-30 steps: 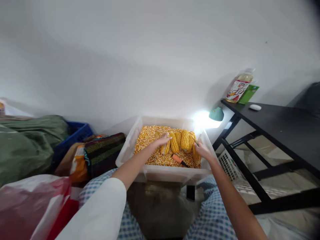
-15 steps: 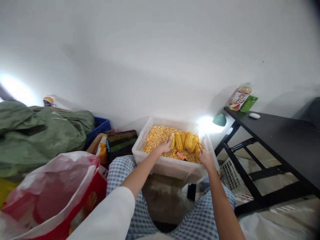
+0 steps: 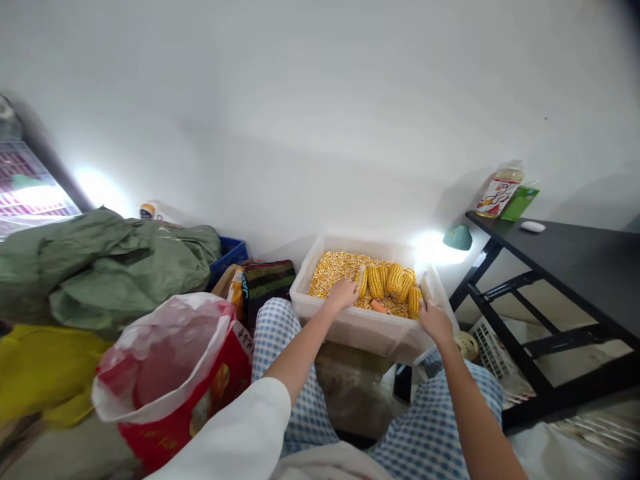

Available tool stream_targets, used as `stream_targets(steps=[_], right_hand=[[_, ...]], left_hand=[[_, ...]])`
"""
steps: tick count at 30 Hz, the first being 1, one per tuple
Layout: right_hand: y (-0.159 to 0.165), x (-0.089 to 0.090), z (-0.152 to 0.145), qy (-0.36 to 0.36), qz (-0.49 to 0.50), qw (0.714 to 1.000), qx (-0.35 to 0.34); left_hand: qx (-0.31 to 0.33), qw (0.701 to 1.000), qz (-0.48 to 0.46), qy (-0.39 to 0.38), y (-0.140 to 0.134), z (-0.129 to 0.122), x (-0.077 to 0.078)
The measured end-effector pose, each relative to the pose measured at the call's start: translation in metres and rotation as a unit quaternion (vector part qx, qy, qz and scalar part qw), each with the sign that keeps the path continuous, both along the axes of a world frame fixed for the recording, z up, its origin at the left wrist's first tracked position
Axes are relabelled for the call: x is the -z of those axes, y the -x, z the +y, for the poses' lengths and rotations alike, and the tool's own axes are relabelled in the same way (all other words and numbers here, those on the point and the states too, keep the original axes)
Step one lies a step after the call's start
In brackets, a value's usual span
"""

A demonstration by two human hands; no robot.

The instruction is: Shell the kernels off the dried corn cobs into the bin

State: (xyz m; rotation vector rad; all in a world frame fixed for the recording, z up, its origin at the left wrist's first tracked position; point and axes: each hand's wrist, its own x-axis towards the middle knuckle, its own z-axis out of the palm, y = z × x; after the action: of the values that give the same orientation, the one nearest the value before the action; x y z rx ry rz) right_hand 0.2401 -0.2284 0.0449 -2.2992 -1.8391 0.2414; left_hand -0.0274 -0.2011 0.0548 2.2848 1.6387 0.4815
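A translucent plastic bin stands across my knees, with loose yellow corn kernels spread inside it. My left hand reaches over the front wall, its fingers closed at a corn cob with a pale end. Several more cobs lean together beside that one. At the right front of the bin my right hand has curled fingers, close beside a short cob. Whatever is between those fingers is hidden. An orange handle lies on the kernels between my hands.
A red-and-white bag stands open at my left, before green cloth and a blue crate. To the right is a black table with a bottle; a small green lamp glows near its corner. A phone lies below.
My view has turned left, so everything sits further right. The right hand has drawn slightly away from the short cob, and the thin dark thing at its fingers no longer shows. The cobs stay put.
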Motion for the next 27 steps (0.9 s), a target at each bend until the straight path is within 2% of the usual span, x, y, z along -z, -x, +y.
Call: stream_targets(steps=[4,10,19,22,27], right_hand=[[-0.002,0.003,0.003,0.015,0.002,1.000,0.017],[-0.006,0.009,0.011,0.022,0.009,0.999,0.022],[0.002,-0.006,0.007,0.012,0.055,0.997,0.052],[0.002,-0.007,0.009,0.003,0.069,0.996,0.060],[-0.002,-0.005,0.013,-0.011,0.101,0.993,0.064]], left_hand=[[-0.032,0.992,0.089,-0.084,-0.002,-0.010,-0.001],[-0.063,0.984,0.094,-0.134,-0.007,-0.017,-0.006],[-0.087,0.990,0.077,-0.080,-0.005,-0.005,-0.004],[-0.102,0.991,0.063,-0.052,-0.004,0.004,-0.001],[-0.088,0.995,0.051,-0.014,-0.001,0.011,0.002]])
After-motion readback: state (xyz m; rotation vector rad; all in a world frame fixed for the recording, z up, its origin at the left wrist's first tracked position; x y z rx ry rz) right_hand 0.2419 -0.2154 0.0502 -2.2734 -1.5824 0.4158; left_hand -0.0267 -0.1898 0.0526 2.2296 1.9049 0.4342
